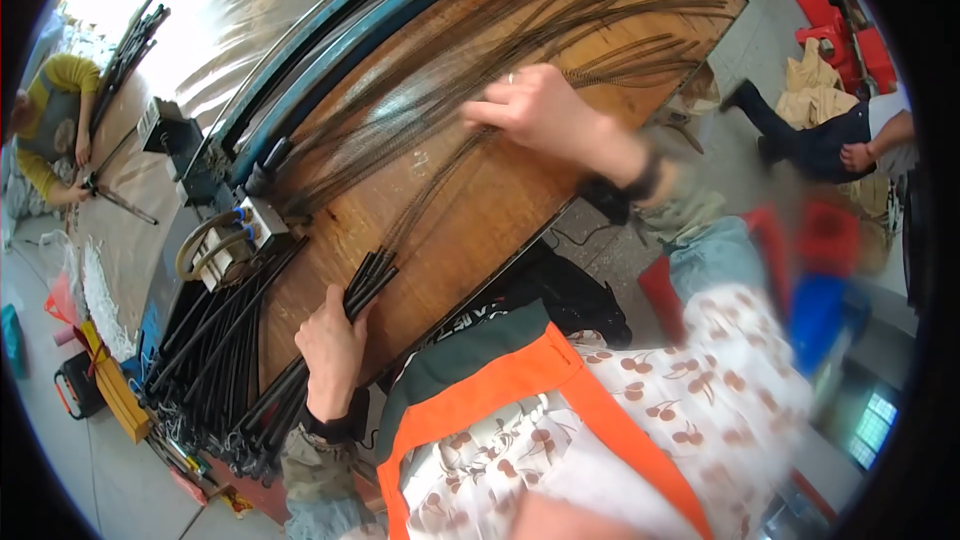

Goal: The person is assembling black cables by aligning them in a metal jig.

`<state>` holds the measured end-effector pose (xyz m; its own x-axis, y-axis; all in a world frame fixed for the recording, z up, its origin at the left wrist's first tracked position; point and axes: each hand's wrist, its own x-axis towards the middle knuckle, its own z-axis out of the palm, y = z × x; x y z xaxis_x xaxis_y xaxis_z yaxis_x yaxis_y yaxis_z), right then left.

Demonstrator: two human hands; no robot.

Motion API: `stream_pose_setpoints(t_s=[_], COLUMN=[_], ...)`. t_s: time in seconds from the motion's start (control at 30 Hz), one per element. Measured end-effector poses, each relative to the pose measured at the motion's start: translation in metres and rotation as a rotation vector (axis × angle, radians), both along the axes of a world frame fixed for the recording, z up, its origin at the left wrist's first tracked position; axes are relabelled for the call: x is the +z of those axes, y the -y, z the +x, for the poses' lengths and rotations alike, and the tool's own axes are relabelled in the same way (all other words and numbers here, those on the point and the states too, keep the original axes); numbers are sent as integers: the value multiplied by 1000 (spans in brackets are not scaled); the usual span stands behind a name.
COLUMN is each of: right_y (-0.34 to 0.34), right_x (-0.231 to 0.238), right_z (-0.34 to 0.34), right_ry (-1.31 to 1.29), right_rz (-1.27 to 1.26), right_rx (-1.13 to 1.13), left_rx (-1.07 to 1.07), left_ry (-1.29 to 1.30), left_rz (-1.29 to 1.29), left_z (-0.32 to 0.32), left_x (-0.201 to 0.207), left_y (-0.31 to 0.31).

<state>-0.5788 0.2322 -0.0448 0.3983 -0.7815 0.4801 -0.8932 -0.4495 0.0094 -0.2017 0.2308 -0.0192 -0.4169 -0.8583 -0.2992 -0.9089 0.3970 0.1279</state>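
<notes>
My left hand (335, 345) is wrapped round a bundle of black tubes (371, 278) near the front edge of the wooden table. Thin, dark wire-like springs (430, 202) run out of the tubes' upper ends, up and to the right. At the other end of these strands, my right hand (545, 115) has its fingers closed on them above the tabletop, slightly blurred. More long coiled springs (400, 90) lie spread along the table behind it. A heap of black tubes (205, 360) rests at the table's left end, beside my left hand.
A blue metal rail (340, 40) borders the wooden table (480, 230) on its far side. A small metal block with hoses (262, 225) sits at the left. Another person in yellow sleeves (75, 90) works at the far left; a walking person (815, 145) and red bins (830, 35) are right.
</notes>
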Motion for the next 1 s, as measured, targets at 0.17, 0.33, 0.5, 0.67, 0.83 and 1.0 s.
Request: stream_pose_setpoints(t_s=[0.17, 0.33, 0.5, 0.67, 0.83, 1.0], right_y=[30, 19, 4, 10, 0, 0], right_x=[23, -28, -48, -41, -17, -31], right_z=[-13, 4, 37, 33, 21, 44], right_ry=[-127, 33, 50, 135, 205, 246], right_rz=[116, 180, 348, 372, 227, 174], right_rx=[212, 291, 190, 257, 279, 330], left_rx=[49, 12, 2, 25, -113, -113], left_ry=[66, 35, 27, -2, -184, -258], left_rz=[-16, 10, -50, -96, -258, -260], left_z=[19, 10, 11, 15, 16, 21], left_x=[1, -5, -18, -21, -15, -23], left_y=[-9, -7, -6, -15, -11, -9])
